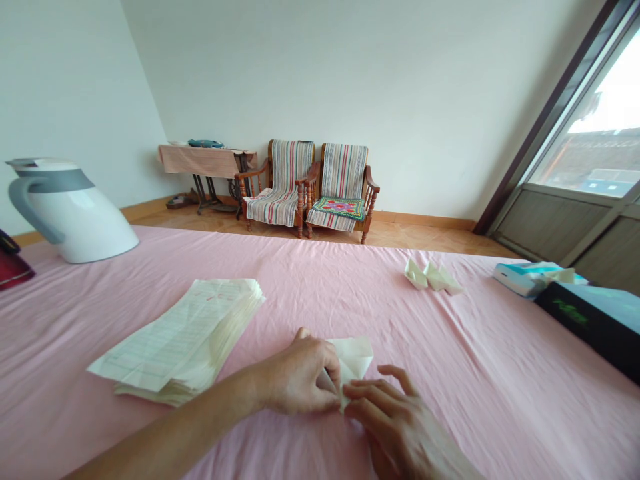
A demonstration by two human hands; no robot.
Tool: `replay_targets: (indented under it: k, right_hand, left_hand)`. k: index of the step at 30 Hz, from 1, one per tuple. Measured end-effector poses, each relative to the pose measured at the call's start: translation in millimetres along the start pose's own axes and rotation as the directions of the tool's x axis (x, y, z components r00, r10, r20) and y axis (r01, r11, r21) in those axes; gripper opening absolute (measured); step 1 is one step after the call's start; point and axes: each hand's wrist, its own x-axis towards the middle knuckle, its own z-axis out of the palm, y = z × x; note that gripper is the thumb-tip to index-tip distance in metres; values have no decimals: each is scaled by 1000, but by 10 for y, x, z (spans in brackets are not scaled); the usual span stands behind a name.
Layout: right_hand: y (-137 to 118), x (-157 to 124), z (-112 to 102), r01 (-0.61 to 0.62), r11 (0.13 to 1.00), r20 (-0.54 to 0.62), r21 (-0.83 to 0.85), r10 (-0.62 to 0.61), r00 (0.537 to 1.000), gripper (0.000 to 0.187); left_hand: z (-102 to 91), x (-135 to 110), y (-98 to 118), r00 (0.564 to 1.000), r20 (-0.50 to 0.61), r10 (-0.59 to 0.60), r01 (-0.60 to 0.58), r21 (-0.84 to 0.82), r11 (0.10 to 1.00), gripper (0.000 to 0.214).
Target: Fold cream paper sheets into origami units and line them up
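Left fingers grasp the near edge of the folded paper; right fingers touch it from the right, thumb contact hidden, so their grip cannot be told. The paper extends beyond both, visible long axis pointing away, both equally near. Surface: pale, creased, narrowing toward the fingers

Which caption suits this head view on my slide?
Left hand and right hand touching folded paper on pink cloth, near stacked sheets.

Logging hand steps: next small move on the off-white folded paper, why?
I'd probably press the lower part of the off-white folded paper flat with the bare right hand: its fingertips are there, and the bare left hand holds the left side.
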Motion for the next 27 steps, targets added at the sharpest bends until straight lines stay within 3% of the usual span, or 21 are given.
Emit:
replay_targets:
  k: [9, 15, 23, 27]
  right_hand:
    - [-8, -65, 125, -29, 1000, -63, -11, 28, 998, 38]
    - [-17, 10, -2, 60, 996, -21, -62, -61, 998, 33]
    - [28, -3, -20, 91, 994, 7, -62, -91, 996, 22]
    - [43, -56, 85, 70, 995, -70, -78, -75, 995, 26]
  left_hand:
    - [8, 22, -47, 999, 0, 37, -37, 88, 995, 10]
    - [-11, 28, -60, 998, 13, 54, -55, 105, 993, 13]
    - [-103, 20, -194, 990, 42, 137, -133, -77, 988, 3]
    - [-121, 24, -245, 992, 47, 120, -115, -102, 988, 3]
